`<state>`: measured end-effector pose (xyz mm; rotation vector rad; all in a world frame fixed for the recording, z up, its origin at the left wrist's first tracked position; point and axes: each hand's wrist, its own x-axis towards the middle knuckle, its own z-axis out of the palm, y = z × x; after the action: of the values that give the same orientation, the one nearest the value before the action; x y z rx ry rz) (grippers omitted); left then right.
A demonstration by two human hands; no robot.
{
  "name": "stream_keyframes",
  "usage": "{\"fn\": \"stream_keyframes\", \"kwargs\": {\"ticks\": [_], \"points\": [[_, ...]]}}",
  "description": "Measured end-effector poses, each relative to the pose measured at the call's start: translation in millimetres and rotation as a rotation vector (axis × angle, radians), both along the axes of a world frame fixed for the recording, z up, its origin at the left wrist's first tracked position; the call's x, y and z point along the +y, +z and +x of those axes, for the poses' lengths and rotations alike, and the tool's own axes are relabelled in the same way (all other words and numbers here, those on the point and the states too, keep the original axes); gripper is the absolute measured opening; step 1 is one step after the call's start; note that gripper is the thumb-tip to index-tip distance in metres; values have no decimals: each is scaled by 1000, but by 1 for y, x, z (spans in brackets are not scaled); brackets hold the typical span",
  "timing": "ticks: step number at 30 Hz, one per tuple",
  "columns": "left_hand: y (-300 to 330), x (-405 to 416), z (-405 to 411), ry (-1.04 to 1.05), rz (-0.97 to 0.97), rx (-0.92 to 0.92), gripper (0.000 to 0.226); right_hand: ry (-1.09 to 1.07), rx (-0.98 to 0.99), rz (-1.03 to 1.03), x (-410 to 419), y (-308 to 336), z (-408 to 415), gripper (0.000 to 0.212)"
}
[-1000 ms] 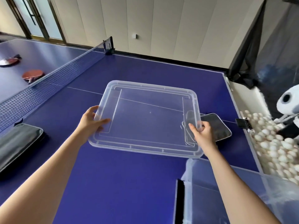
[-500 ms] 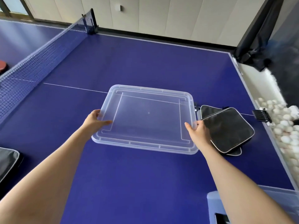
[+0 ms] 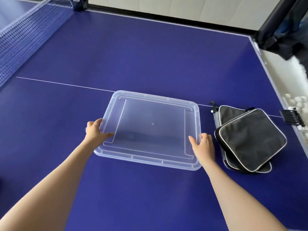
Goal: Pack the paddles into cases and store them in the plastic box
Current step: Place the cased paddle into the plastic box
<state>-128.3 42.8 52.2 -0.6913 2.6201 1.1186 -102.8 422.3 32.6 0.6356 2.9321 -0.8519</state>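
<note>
A clear plastic lid (image 3: 150, 124) lies low over the blue table-tennis table (image 3: 133, 52), at or just above its surface. My left hand (image 3: 95, 132) grips its left edge, thumb on top. My right hand (image 3: 204, 146) grips its right edge near the front corner. Two black paddle cases with white piping (image 3: 250, 140) lie stacked on the table just right of the lid, a third grey case edge showing under them. The plastic box itself and the paddles are out of view.
The net (image 3: 25, 35) runs along the far left. A black clip (image 3: 290, 116) sits on the table's right edge, with white balls (image 3: 298, 100) beyond it. A dark curtain (image 3: 283, 27) hangs at the upper right. Bare blue table lies in front of the lid.
The lid has come down and toward the table between both hands. The view has tilted and shifted right, so the box corner at the bottom and the left case have left the frame.
</note>
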Motion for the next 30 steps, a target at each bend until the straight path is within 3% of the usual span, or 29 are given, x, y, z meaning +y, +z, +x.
{"fn": "stream_keyframes", "kwargs": {"ticks": [8,14,18,23,30], "points": [[-23,5,4,8,-73,40,67,-86,86,58,-13,-17,1,47],[-21,7,3,0,-84,30,54,-72,46,45,-13,-16,4,54],[-11,8,12,-4,-38,19,67,-57,42,-3,-12,-5,14,64],[11,6,37,-55,-60,-45,85,34,25,3,-13,18,40,69],[47,10,117,-165,-257,31,57,295,-27,28,-30,58,92,72]]}}
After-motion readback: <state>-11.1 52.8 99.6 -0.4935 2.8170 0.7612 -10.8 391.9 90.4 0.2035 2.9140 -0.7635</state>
